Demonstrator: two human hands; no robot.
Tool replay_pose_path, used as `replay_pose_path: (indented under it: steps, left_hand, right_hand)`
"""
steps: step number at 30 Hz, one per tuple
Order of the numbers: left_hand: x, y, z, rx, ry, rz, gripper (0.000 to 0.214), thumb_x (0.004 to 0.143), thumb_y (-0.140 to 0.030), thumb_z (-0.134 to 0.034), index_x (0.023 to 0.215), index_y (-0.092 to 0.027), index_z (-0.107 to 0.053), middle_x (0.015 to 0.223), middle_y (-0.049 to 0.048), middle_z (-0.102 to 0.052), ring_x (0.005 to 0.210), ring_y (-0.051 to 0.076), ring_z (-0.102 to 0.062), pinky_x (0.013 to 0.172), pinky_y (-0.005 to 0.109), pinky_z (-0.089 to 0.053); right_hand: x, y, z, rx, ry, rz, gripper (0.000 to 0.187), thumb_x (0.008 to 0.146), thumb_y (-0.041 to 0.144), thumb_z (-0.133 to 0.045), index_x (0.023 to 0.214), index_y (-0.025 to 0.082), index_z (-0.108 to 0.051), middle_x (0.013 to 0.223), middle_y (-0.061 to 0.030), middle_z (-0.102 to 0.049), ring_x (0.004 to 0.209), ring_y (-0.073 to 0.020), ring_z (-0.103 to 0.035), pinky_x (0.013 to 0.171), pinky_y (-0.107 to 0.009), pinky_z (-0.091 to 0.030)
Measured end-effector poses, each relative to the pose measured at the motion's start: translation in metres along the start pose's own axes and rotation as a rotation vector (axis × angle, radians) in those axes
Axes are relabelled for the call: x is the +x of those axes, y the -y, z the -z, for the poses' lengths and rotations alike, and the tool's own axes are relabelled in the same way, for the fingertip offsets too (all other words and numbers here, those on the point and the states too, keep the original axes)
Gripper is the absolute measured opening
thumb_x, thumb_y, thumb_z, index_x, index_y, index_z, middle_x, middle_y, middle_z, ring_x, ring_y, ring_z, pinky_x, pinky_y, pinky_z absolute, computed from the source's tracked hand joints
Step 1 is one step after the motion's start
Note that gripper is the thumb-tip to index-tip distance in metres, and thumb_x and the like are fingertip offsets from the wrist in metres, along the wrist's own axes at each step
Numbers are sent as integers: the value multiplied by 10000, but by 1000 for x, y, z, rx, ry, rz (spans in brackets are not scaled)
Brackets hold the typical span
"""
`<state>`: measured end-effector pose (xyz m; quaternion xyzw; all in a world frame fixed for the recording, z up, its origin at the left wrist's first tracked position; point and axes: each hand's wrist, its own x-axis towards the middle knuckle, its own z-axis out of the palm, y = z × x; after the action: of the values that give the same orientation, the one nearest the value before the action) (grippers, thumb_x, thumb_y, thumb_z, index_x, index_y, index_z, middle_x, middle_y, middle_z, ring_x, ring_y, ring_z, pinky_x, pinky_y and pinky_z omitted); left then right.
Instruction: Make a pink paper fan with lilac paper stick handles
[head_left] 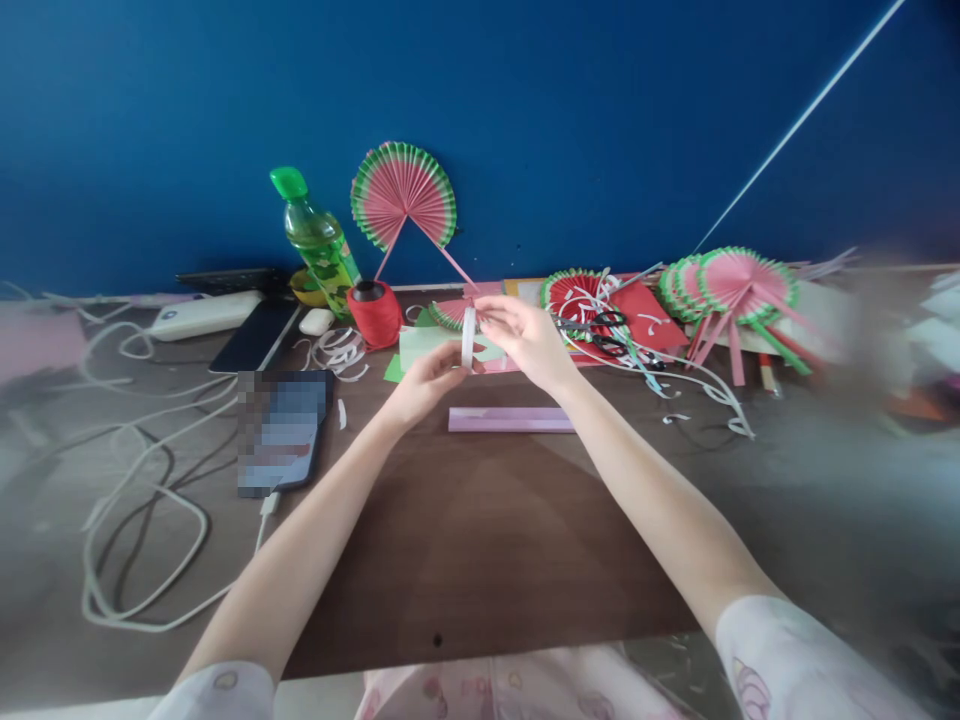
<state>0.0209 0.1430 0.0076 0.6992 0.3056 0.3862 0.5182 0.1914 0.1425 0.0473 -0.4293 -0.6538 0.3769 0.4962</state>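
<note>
One hand [429,384] — left — grips white roll [468,338] | right hand [534,345]: hold unclear, forearm [645,480] part-hiding lilac strip [510,420] | phone [309,425] left

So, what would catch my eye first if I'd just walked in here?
Probably the nearly round, pleated pink-and-green paper fan, upright before the blue wall. Then perhaps the green-capped plastic bottle left of it in the picture, and the narrow white ring-shaped roll near the centre, held in the left fingers, with the right fingers close beside it.
</note>
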Motion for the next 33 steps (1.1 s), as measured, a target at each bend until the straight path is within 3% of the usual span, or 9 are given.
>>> replay_pose_path:
  steps: [4,8,13,17,20,27,33]
  left_hand:
    - [0,3,-2,12,32,-21,223,805,-257,-547,1008,-168,-535,902,51,-637,917,180,-592,877,336,-434]
    - [-1,2,0,111,64,-75,133,810,-229,-529,921,-157,-544,944,60,-616,962,181,-569,904,326,-414]
    - [-2,-1,0,204,77,-48,182,793,-247,-561,947,-149,-567,955,62,-616,965,193,-567,885,314,-414]
    - [1,-2,-2,-30,-28,17,335,803,-380,-559,1065,-172,-540,1016,62,-617,926,179,-572,804,280,-435]
    - [3,-2,-3,-83,-110,25,315,835,-420,-505,1005,-161,-559,980,63,-634,884,160,-574,792,269,-429]
    - [0,-6,-1,122,-78,15,252,860,-372,-470,931,-145,-553,844,46,-655,864,166,-583,845,294,-414]
    - [-1,-11,-2,236,-24,27,252,870,-366,-441,887,-152,-572,889,43,-645,904,175,-564,862,284,-401]
  right_hand:
    - [-1,-3,-4,35,73,50,307,742,132,-575,1047,163,-589,1144,-93,-623,1108,-190,-567,991,-354,-436]
    - [0,-8,-2,23,57,84,411,714,146,-614,1117,207,-557,1254,-85,-552,1167,-216,-521,971,-378,-454]
    - [-1,-9,1,28,204,81,533,712,131,-603,1225,227,-495,1307,-75,-519,1217,-223,-477,1033,-417,-396]
    - [-4,-8,-3,43,238,119,543,688,100,-606,1204,235,-503,1285,-70,-522,1191,-216,-498,1033,-416,-400]
    - [-5,-8,-5,88,253,116,490,712,111,-576,1176,253,-511,1277,-60,-508,1162,-213,-517,948,-394,-480]
    - [-1,-10,-2,-11,114,115,346,777,129,-489,1107,198,-566,1219,-97,-485,968,-189,-615,858,-363,-511]
    - [1,-12,-2,-89,63,74,445,758,127,-502,1199,181,-516,1298,-119,-453,1015,-188,-586,844,-328,-500]
